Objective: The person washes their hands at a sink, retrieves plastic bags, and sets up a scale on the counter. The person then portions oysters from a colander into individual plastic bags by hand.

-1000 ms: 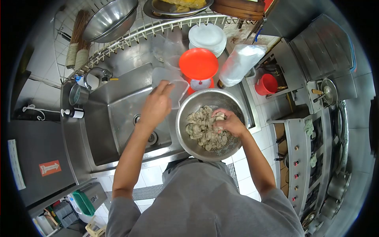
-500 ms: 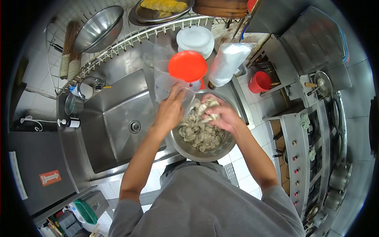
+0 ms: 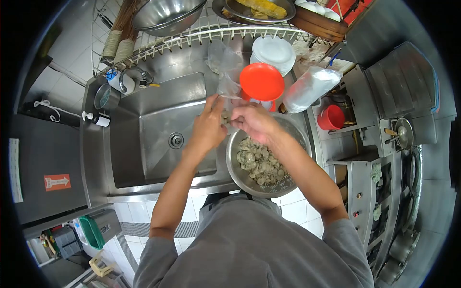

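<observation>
My left hand [image 3: 209, 124] holds a clear plastic bag by its mouth, above the right edge of the sink. Close beside it, my right hand [image 3: 253, 122] is at the bag's opening with its fingers closed; what they hold is hidden. Some greyish pieces show between the two hands. Below my right hand a steel colander [image 3: 234, 165] holds a heap of grey shellfish meat [image 3: 260, 162]. Just beyond the hands stands a scale with a round red pan [image 3: 262, 83].
The steel sink [image 3: 158, 139] lies on the left. White plates [image 3: 273, 52] are stacked behind the scale, with a plastic-wrapped bundle [image 3: 312, 89] to their right. Filled clear bags [image 3: 223, 57] lie behind my left hand. A wire rack [image 3: 192, 37] crosses the back.
My right hand has lifted pieces from the colander and moved left to the bag's mouth. My left hand still holds the bag. The camera view has shifted.
</observation>
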Available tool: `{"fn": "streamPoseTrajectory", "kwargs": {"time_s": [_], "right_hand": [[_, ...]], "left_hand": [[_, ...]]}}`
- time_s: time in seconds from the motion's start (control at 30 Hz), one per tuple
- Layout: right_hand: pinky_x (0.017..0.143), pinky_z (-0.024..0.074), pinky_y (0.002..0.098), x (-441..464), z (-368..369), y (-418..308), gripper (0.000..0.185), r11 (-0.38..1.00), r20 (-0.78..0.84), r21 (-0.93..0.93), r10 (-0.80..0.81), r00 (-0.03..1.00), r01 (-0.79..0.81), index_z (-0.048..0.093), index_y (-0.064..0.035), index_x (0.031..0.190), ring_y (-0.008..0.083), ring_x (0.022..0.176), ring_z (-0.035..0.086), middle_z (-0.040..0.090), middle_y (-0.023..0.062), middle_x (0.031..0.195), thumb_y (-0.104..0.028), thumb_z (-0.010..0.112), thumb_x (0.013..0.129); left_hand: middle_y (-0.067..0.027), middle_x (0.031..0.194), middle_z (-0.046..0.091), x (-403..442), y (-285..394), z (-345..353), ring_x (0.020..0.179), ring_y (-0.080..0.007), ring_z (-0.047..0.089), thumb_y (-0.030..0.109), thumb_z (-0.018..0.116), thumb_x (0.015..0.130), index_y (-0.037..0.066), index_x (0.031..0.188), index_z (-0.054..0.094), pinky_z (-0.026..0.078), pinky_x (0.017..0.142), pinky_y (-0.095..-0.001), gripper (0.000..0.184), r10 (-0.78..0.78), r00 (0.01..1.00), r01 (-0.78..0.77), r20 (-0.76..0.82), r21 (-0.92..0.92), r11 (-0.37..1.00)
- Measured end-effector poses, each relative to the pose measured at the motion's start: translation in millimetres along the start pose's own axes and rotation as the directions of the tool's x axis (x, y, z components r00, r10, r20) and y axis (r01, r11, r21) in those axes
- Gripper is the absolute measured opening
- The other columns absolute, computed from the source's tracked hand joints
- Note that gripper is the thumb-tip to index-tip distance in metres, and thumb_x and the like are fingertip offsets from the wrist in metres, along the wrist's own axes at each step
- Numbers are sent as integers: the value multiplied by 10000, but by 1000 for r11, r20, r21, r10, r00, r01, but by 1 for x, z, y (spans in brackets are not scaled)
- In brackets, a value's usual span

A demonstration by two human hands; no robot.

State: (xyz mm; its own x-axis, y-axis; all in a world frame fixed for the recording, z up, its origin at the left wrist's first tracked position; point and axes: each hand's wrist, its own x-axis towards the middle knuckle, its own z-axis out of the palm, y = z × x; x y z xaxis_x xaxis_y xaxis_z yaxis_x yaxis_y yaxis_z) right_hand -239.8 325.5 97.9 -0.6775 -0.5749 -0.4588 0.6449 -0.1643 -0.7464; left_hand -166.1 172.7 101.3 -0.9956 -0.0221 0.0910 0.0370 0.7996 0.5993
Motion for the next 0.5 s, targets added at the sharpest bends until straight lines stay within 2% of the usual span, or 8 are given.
{"fn": "streamPoseTrajectory", "kwargs": {"time_s": [0.13,0.23,0.27,0.3,0.33,0.37,0.43,0.5], "right_hand": [[987,518,364,-30,-4,-20,328,998,39,-22,-59,997,60,559,49,1204,204,1073,642,636,120,1131,10,593,879],[931,545,417,-60,-52,-13,379,866,43,-465,-184,982,183,597,-25,1246,286,1108,649,655,144,1169,-166,681,905],[931,545,417,-63,-80,6,379,867,31,-465,-184,982,177,597,-25,1246,286,1108,649,655,144,1169,-166,681,905],[940,535,421,-68,-106,27,448,548,16,-819,-273,962,169,589,-45,1259,319,1127,630,630,166,1205,-218,725,869],[950,526,425,-74,-121,47,520,111,45,-990,-350,936,89,582,-65,1273,353,1147,611,606,187,1241,-269,770,833],[950,526,425,-82,-125,67,520,113,37,-990,-350,936,82,582,-65,1273,353,1147,611,606,187,1241,-269,770,833],[949,512,462,-94,-124,98,613,-237,107,-971,-452,885,-4,570,-115,1271,406,1174,553,529,217,1308,-287,827,743],[943,512,482,-84,-121,110,645,-201,77,-979,-295,952,17,552,-145,1298,434,1221,506,452,221,1370,-289,828,733]], "left_hand": [[-201,1492,378,5,-16,-2,1107,-455,606,-8,670,722,-10,1419,416,520,939,-493,741,10,999,-6,-53,75,997],[-198,1512,355,2,-20,-9,1138,-454,592,-4,673,722,-17,1423,411,510,965,-480,748,-44,999,45,-19,72,996],[-194,1522,342,2,-22,-12,1154,-455,584,-2,674,720,-23,1422,407,509,971,-474,751,-81,997,81,-7,56,995],[-201,1525,329,2,-24,-13,1183,-455,565,5,678,718,-40,1410,414,505,980,-467,741,-122,992,121,15,40,992],[-201,1525,329,1,-30,-10,1183,-455,565,5,678,718,-40,1410,414,505,980,-467,741,-119,993,118,22,36,992],[-205,1525,328,0,-38,-5,1188,-454,561,8,679,718,-45,1399,424,503,982,-467,729,-83,997,83,-3,49,995],[-209,1524,326,-1,-41,-1,1193,-452,557,11,681,718,-50,1388,434,502,985,-467,716,-45,999,45,-17,59,997],[-227,1508,347,-1,-37,-3,1189,-453,559,21,685,717,-55,1371,451,500,986,-466,699,-52,999,51,10,62,997]]}}
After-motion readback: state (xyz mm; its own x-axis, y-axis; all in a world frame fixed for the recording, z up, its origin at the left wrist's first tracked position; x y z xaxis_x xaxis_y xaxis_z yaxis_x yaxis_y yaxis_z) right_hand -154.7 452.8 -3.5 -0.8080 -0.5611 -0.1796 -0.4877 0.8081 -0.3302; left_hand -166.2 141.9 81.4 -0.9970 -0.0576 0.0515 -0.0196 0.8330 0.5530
